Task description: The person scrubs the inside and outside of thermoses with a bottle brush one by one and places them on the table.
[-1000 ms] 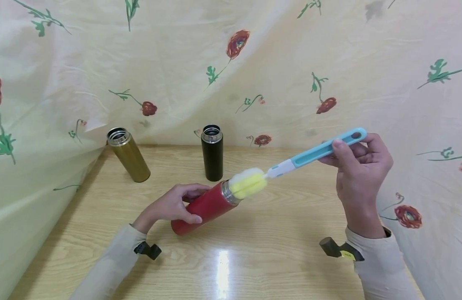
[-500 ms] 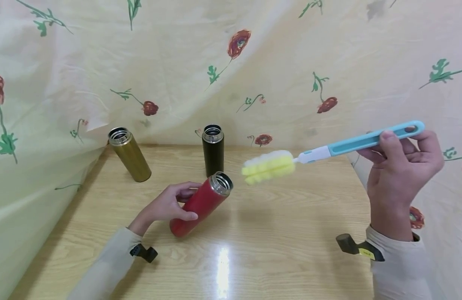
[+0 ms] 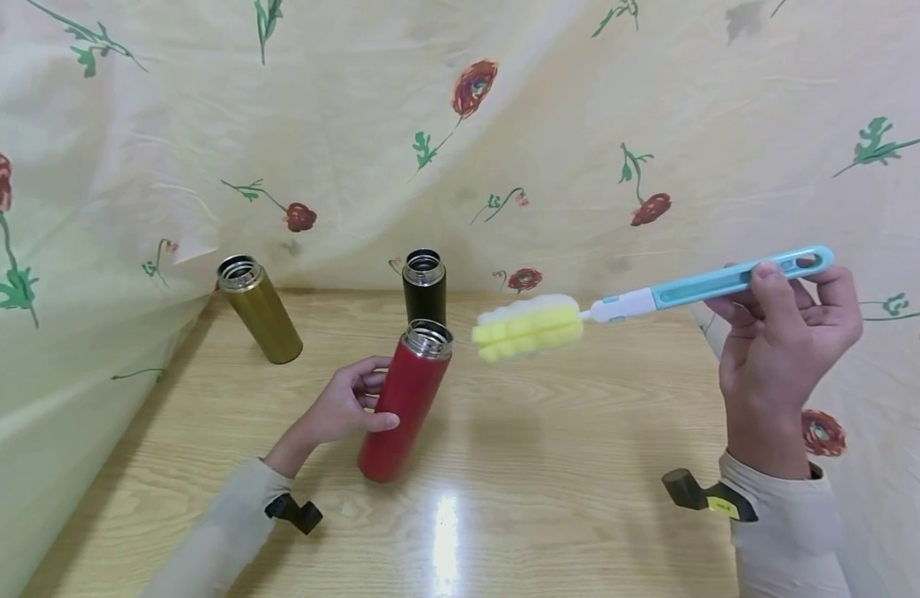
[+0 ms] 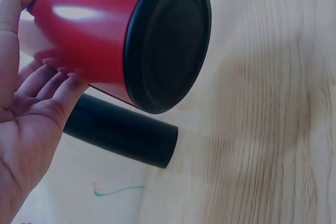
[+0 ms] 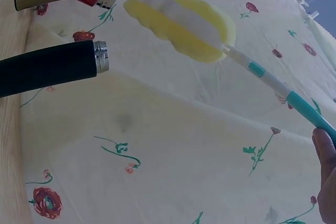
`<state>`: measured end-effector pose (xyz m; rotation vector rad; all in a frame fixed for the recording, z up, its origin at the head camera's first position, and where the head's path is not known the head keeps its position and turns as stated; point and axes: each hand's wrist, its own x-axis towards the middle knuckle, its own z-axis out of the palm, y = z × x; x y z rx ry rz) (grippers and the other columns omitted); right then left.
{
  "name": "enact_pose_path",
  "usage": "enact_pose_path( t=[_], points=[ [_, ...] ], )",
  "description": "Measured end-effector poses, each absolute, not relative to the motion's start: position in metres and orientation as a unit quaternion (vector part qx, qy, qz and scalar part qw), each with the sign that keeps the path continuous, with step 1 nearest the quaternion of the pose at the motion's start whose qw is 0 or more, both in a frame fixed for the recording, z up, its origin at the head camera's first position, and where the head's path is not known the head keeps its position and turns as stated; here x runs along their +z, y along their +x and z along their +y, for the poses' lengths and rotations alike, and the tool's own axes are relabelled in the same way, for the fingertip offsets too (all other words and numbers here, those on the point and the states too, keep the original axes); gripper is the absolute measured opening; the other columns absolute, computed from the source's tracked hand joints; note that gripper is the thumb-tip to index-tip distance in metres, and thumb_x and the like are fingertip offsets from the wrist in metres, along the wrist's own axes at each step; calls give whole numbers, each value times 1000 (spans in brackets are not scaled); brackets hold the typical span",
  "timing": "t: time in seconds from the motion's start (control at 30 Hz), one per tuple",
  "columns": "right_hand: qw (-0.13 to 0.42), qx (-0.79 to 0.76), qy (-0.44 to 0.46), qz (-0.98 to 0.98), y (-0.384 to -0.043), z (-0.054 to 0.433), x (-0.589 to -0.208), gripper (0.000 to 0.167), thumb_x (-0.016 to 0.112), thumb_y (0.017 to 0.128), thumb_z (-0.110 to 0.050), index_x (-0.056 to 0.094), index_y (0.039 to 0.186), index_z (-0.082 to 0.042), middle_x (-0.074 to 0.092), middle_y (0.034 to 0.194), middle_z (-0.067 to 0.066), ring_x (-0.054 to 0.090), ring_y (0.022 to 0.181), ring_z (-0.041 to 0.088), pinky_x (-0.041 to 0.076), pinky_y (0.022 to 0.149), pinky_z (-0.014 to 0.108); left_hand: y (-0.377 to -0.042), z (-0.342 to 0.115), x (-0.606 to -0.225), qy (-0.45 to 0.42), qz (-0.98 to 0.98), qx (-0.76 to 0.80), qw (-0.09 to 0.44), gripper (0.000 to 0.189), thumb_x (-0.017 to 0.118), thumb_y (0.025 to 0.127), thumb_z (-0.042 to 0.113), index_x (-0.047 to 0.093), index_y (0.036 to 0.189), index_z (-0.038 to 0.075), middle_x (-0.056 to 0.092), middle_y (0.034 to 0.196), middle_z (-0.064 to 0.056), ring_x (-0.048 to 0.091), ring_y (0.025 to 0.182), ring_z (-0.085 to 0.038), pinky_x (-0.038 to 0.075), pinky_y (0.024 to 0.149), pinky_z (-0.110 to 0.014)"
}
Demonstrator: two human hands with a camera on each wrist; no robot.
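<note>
My left hand [image 3: 348, 407] grips a red thermos bottle [image 3: 406, 407] around its body. The bottle leans a little to the right, its lidless steel mouth facing up. In the left wrist view its black base [image 4: 170, 45] appears raised off the table. My right hand [image 3: 792, 340] pinches the light blue handle of a bottle brush [image 3: 702, 288] between thumb and fingers. The brush's yellow and white sponge head [image 3: 530, 326] points left, in the air and apart from the bottle's mouth.
Behind the red bottle stands a black thermos bottle [image 3: 424, 291], partly covered by it. A gold thermos bottle [image 3: 264, 320] stands at the back left. Both lack lids. Flowered cloth [image 3: 355, 124] hangs behind and beside the wooden table [image 3: 579, 498].
The brush head has come out of the red bottle's mouth as my right hand moved right. My left hand has tipped the bottle more upright.
</note>
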<state>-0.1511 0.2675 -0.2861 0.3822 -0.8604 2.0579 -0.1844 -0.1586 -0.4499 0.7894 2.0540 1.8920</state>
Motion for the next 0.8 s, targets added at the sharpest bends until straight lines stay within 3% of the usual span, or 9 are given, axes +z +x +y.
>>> enact_pose_path(
  t=[0.4, 0.8],
  points=[
    [403, 839, 161, -328, -155, 264, -283, 25, 69, 85, 19, 48, 97, 20, 64, 72, 30, 73, 65, 38, 59, 52, 38, -180, -144, -448, 244, 717, 646, 98, 66, 82, 83, 13, 52, 140, -2, 69, 126, -23, 72, 107, -24, 59, 90, -35],
    [372, 864, 142, -307, -162, 258, -291, 17, 63, 87, 22, 50, 97, 17, 63, 72, 27, 73, 64, 38, 60, 53, 40, -179, -140, -450, 254, 716, 646, 76, 64, 82, 84, 21, 55, 139, 0, 71, 124, -20, 70, 109, -19, 54, 91, -43]
  ],
)
